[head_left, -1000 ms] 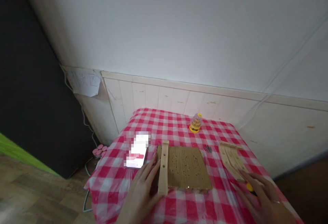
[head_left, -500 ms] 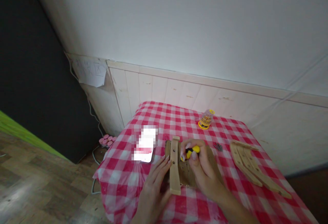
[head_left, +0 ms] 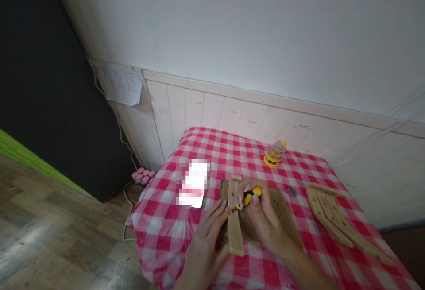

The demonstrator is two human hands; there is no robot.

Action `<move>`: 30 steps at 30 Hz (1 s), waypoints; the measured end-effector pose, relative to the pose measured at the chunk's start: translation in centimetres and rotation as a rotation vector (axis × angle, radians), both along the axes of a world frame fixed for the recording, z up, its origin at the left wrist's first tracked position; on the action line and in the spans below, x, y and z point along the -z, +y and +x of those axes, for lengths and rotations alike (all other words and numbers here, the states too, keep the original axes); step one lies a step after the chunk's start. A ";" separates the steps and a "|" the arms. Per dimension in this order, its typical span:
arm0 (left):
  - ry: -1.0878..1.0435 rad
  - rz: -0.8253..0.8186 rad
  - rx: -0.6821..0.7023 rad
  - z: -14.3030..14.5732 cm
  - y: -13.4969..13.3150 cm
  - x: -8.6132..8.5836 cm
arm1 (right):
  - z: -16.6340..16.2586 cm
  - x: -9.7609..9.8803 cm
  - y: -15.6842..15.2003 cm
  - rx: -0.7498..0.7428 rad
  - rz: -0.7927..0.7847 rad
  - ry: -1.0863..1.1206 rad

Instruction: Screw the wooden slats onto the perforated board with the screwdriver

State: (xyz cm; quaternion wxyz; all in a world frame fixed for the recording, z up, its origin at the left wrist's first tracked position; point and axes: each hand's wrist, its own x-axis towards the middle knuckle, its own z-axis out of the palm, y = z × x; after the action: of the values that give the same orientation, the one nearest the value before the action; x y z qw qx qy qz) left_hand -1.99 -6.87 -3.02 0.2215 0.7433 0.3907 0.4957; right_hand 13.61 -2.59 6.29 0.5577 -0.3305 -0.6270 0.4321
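Observation:
My right hand (head_left: 262, 219) is closed around a yellow and black screwdriver (head_left: 251, 195), its tip down at a light wooden strip (head_left: 234, 226). The strip lies along the left edge of a brown perforated board (head_left: 282, 210) on the red and white checked tablecloth (head_left: 212, 157). My left hand (head_left: 209, 241) rests with fingers stretched out against the strip's left side, steadying it.
A phone (head_left: 194, 183) with a blurred screen lies left of the board. A small yellow jar of bits (head_left: 275, 152) stands at the back. Dark screws (head_left: 291, 190) and several curved wooden slats (head_left: 338, 223) lie to the right. A power strip and cables sit on the floor at left.
My right hand left the table's right edge, picked up the yellow screwdriver and brought it to the wooden strip. The left hand stayed at the strip. The view shifted left.

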 end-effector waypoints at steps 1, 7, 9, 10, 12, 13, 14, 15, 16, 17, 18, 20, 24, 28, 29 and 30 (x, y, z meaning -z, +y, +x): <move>0.002 0.000 0.000 0.0 0.0 0.0 | 0.1 0.1 0.0 -0.011 -0.005 0.008; 0.025 -0.027 0.019 -0.1 0.0 -0.2 | 1.1 -1.3 0.2 -0.067 0.012 -0.116; 0.027 -0.020 0.019 -0.1 0.1 -0.1 | 1.5 -2.6 0.6 -0.064 0.062 -0.219; 0.026 -0.014 0.011 -0.1 0.1 -0.1 | 1.5 -3.2 0.8 -0.069 0.066 -0.223; 0.028 -0.003 -0.009 0.0 0.1 0.1 | 1.4 -3.9 1.1 -0.078 0.049 -0.161; 0.030 -0.001 -0.019 0.1 0.0 0.1 | 1.2 -4.0 1.2 -0.096 0.023 -0.118; 0.034 -0.003 -0.023 0.1 0.0 0.2 | 0.9 -3.8 1.3 -0.122 -0.010 -0.075; 0.035 -0.001 -0.024 0.1 0.0 0.2 | 0.6 -3.6 1.3 -0.150 -0.045 -0.031; 0.035 0.003 -0.024 0.2 0.0 0.3 | 0.3 -3.2 1.3 -0.175 -0.077 0.018; 0.034 0.005 -0.023 0.2 0.0 0.3 | 0.0 -2.8 1.3 -0.194 -0.097 0.074; 0.032 0.006 -0.022 0.2 0.0 0.3 | -0.3 -2.5 1.3 -0.207 -0.117 0.134; 0.025 0.006 -0.020 0.2 0.0 0.3 | -0.7 -2.0 1.3 -0.244 -0.170 0.232; 0.018 -0.002 -0.025 0.2 0.0 0.3 | -0.5 -2.2 1.2 -0.297 -0.260 0.304; 0.010 0.013 -0.023 0.3 0.0 0.4 | 0.2 -2.4 1.1 -0.275 -0.206 0.232; 0.009 0.017 -0.021 0.3 0.0 0.4 | 0.4 -2.3 1.1 -0.260 -0.187 0.203; 0.009 0.019 -0.019 0.2 0.0 0.5 | 0.5 -2.2 1.0 -0.240 -0.164 0.177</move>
State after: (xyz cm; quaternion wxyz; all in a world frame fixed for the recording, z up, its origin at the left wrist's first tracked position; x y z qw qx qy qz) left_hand -1.75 -6.84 -3.50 0.2078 0.7440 0.3940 0.4980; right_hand 14.08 -1.56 8.52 0.5262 -0.2583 -0.5732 0.5726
